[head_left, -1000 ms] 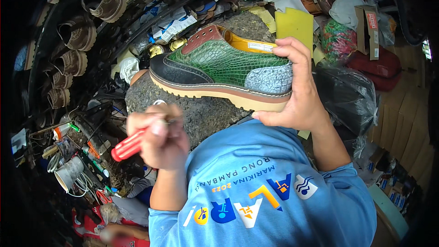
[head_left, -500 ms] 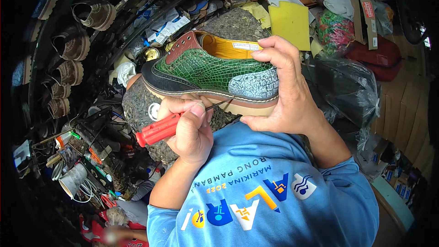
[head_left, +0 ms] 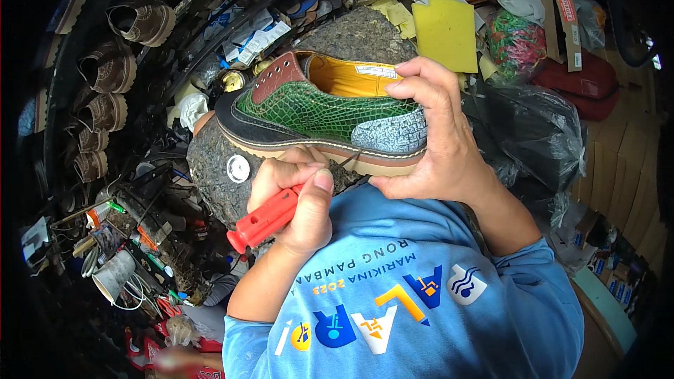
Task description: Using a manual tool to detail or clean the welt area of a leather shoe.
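Green shoe [head_left: 319,116] gripped at its heel by the right hand [head_left: 439,144]; left hand [head_left: 298,200] clenches a red-handled awl [head_left: 270,217] against its sole.

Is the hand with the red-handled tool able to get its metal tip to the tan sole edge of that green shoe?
Probably yes: the left hand already has the red-handled tool against the green crocodile-textured shoe's tan sole edge, nothing between.

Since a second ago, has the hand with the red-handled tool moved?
Yes. The left hand rose from the grey stone to the shoe sole.
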A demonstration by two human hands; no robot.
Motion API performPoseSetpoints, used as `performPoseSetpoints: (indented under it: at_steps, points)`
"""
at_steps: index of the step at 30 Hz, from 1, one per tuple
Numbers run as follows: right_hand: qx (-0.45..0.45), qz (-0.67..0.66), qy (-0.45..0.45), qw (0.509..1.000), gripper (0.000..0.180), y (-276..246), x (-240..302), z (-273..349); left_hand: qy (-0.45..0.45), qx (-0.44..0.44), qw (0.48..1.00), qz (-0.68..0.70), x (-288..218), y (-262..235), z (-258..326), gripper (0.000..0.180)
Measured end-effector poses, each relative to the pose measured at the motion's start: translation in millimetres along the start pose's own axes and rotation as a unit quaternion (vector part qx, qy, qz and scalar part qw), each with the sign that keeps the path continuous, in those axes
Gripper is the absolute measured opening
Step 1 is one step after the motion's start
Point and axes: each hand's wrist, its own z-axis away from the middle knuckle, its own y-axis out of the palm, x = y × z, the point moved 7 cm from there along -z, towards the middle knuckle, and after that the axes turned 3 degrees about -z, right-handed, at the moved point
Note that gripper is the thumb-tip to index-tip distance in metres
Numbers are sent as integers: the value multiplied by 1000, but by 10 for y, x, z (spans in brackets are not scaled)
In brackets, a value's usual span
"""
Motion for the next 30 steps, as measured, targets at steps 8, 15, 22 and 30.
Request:
performPoseSetpoints:
  at_steps: [8, 15, 22, 30]
  points:
    - [-6, 2, 12, 1000, 90, -13, -5, 15, -49, -71, 986, 144, 138, -96, -18, 8]
    - [-11, -7, 12, 1000, 91, -7, -15, 24, -71, -67, 983, 155, 160, -103, 5, 10]
    - [-16, 0, 16, 1000, 91, -20, -11, 29, -47, -50, 993, 98, 135, -76, -6, 7]
    - [-12, -15, 32, 999, 90, -16, -21, 39, -74, -65, 984, 148, 154, -90, 21, 11]
